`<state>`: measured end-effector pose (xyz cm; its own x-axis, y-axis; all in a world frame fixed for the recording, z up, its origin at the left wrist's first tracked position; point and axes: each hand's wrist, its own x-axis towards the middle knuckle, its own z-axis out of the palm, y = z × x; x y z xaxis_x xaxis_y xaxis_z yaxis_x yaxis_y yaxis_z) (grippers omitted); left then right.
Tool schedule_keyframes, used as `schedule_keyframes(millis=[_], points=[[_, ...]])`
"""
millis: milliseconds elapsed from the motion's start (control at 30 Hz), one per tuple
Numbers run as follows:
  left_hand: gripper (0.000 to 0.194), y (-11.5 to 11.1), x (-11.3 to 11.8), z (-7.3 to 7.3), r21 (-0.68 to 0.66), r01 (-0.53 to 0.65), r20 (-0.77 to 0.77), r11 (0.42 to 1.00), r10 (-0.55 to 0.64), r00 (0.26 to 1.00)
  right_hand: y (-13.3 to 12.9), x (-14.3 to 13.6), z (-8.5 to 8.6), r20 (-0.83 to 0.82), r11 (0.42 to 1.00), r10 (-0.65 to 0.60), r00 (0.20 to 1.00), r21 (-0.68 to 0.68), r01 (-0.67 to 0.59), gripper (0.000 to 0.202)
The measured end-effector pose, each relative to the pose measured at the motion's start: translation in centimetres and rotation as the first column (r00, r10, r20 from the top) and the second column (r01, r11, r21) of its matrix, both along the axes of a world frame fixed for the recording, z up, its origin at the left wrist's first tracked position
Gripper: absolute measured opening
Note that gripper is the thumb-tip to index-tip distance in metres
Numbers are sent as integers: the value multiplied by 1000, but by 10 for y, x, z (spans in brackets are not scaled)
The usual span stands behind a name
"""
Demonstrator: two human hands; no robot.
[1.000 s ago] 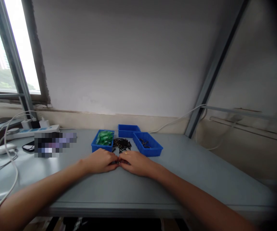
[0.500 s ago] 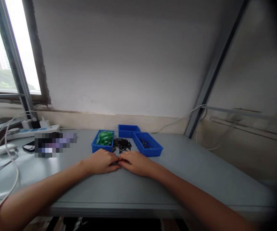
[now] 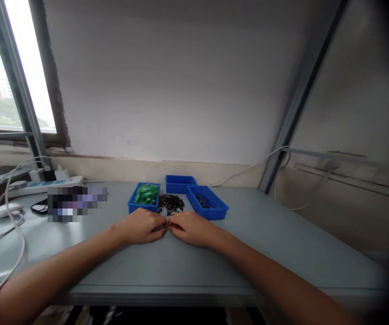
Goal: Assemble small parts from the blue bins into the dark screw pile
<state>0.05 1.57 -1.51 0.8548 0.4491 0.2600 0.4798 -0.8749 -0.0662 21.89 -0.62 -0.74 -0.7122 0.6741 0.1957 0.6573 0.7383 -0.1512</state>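
Note:
My left hand (image 3: pixel 142 225) and my right hand (image 3: pixel 190 229) rest low over the grey table, fingertips nearly meeting. Both hands have their fingers pinched together; a tiny dark thing shows between the tips, too small to make out. Just beyond them lies a loose pile of black screw-like pieces (image 3: pixel 172 203). Left of the pile stands a blue bin (image 3: pixel 142 209) holding green plastic packets (image 3: pixel 147 194). On its right, another blue bin (image 3: pixel 214 213) contains a few dark metallic pieces (image 3: pixel 202 201).
A third blue bin (image 3: pixel 181 184) stands at the back by the wall. On the left of the table (image 3: pixel 265 253) are a white power strip (image 3: pixel 54 184), a white charger (image 3: pixel 8 209), cables and a blurred-out item (image 3: pixel 77 204). A white cable (image 3: pixel 242 170) runs along the back right.
My fingertips have drawn slightly apart, showing a small gap between the hands. The bins and the pile have not moved.

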Motion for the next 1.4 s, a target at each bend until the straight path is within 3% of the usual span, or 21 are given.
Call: schedule_keyframes(millis=[1400], points=[[20, 0, 0, 2, -9, 28, -2, 1000, -28, 1000, -2, 1, 1, 50, 1000, 2, 999, -17, -2, 17]])
